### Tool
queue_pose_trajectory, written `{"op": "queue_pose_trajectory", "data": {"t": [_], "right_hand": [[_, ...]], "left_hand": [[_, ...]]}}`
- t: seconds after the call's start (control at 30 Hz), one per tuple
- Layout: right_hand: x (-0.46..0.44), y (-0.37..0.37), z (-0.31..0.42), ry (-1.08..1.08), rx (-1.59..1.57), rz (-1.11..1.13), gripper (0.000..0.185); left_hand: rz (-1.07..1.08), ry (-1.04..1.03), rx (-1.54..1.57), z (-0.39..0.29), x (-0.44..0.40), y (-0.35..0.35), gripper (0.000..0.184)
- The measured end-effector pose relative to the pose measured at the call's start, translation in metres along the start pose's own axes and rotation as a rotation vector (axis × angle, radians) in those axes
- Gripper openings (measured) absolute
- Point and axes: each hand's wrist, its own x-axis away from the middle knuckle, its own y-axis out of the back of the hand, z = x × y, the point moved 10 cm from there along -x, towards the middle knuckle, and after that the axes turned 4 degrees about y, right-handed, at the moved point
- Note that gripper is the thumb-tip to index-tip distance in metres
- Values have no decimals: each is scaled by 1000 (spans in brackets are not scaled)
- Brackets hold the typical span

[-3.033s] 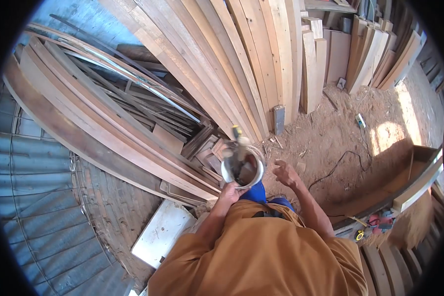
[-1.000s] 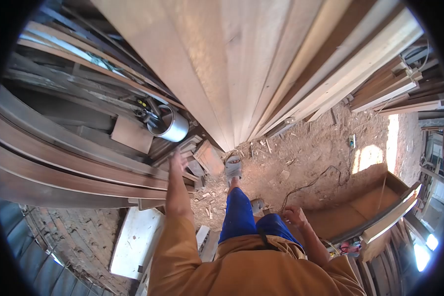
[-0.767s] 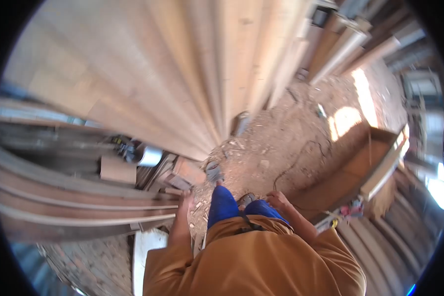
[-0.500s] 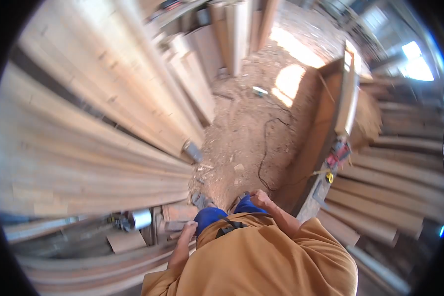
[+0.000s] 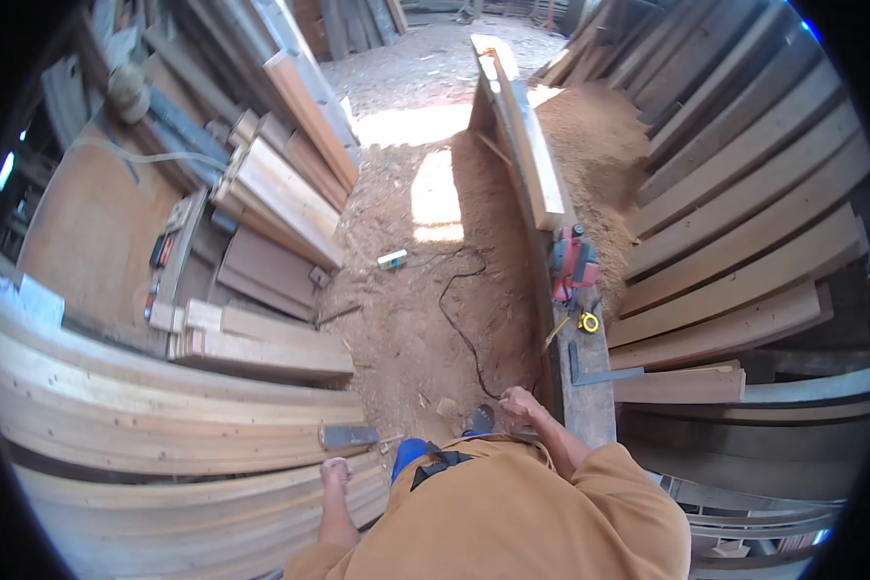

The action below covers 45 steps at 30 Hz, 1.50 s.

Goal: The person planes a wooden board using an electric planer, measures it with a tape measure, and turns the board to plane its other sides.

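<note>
Noted square on counter – likely stiff, light, best held mid-blade – with right hand beside counter, left hand farther, fingers curled together.

From where I stand, the left hand looks soft-edged, its palm out of sight, and I can't tell how far its fingers close. The right hand hides its palm too, and I lose the near end of the black cord beside it. The brown shirt covers most of the blue trousers. Pale planks are cut off by the dark round edge. The red tool is too small to identify; marks on the yellow tape measure can't be read.
</note>
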Motion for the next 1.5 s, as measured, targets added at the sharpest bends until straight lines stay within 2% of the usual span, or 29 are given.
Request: {"op": "queue_pose_trajectory", "data": {"t": [0.1,0.17,0.27,0.37,0.43,0.63,0.83,0.93,1.0,1.07,1.13,1.23,1.27,1.37,1.4,1.47,1.5], "right_hand": [[-7,86,4,-2,-99,-204,41],[-7,132,-6,3,-157,-346,38],[5,195,-11,-41,-214,-493,39],[2,227,-54,-120,-275,-714,40],[14,242,-81,-210,-262,-887,42],[18,237,-130,-383,-341,-824,47],[-41,249,-130,-312,-677,-904,66],[-70,285,-120,-284,-388,-999,73],[-82,326,-90,-254,-382,-1049,74],[-100,359,-71,-253,-348,-1086,73],[-119,385,-65,-274,-281,-1130,69],[-132,401,-59,-282,-737,-950,56],[-135,411,-62,-174,-605,-1039,38],[-148,399,-63,-330,-957,-791,27],[-154,393,-74,-302,-1100,-835,20],[-132,402,-36,-169,-1341,-914,27],[-114,411,-5,-91,-1457,-951,31]], "left_hand": [[217,-27,-61,-43,19,-117,18],[527,-66,-260,-61,27,-197,24],[554,-281,-581,-127,83,-269,29],[616,-266,-565,-154,74,-308,34],[607,-176,-602,-161,57,-313,36],[591,-174,-819,-217,44,-356,36],[767,-278,-977,-242,42,-454,41],[912,-487,-1101,-270,61,-517,45],[1008,-633,-1172,-300,110,-545,47],[1117,-719,-1166,-294,116,-578,50],[1174,-706,-1258,-306,155,-598,52],[1270,-655,-1316,-308,193,-621,59],[1306,-627,-1324,-303,200,-623,62],[1312,-777,-1105,-305,213,-630,70],[1269,-901,-1101,-311,219,-630,66],[1179,-1150,-1073,-324,241,-628,58],[1330,-1162,-1056,-320,261,-626,54]]}}
